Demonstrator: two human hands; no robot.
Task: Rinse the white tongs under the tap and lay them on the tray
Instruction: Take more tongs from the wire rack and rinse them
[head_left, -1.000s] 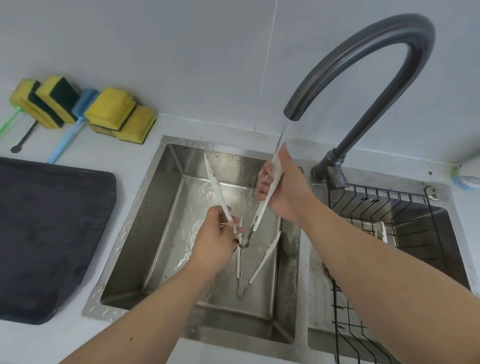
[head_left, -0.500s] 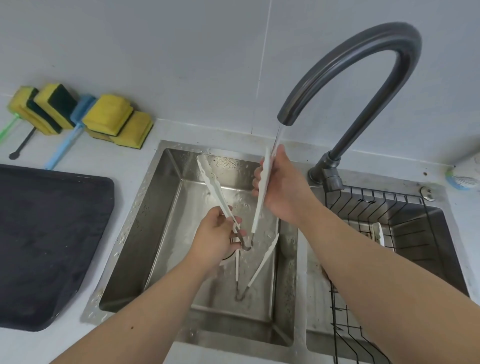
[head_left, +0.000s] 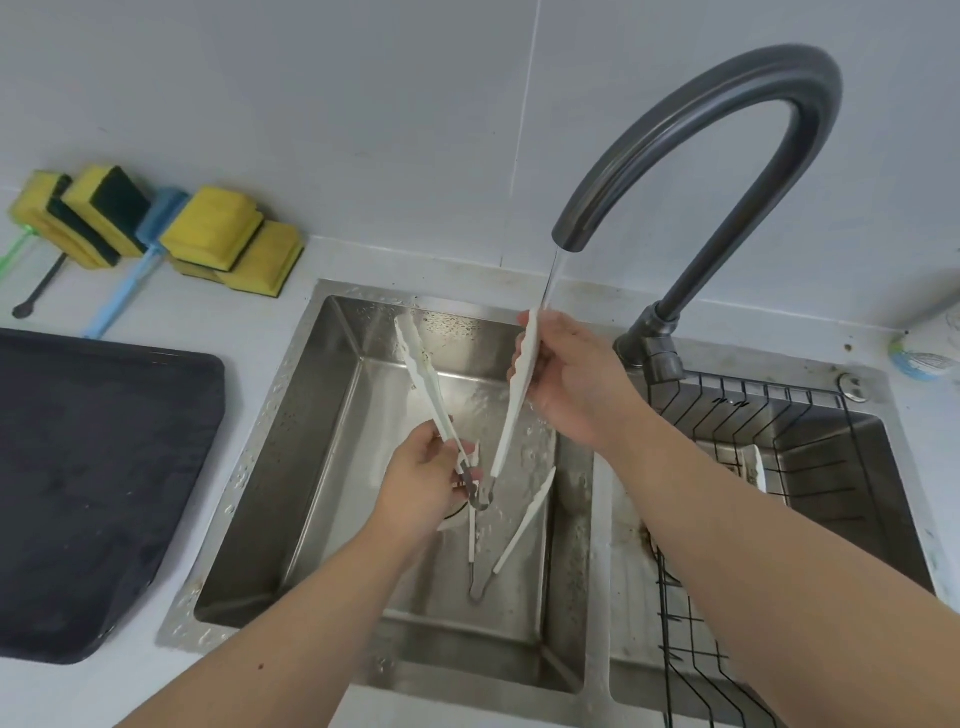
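Steel sink (head_left: 244, 467), open room around white tongs (head_left: 511, 421), left hand (head_left: 421, 483), right hand (head_left: 576, 384)

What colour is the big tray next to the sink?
The tray is black, maybe very dark grey; the head view shows it on the left.

Yellow sponges (head_left: 210, 228) beside blue brush (head_left: 136, 265)

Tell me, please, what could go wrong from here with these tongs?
1. The water falls only on the tip of the tongs by the right hand; the other arm may stay unrinsed.
2. The left hand pinches the wet tongs near the hinge, so they might slip onto the second pair in the sink.
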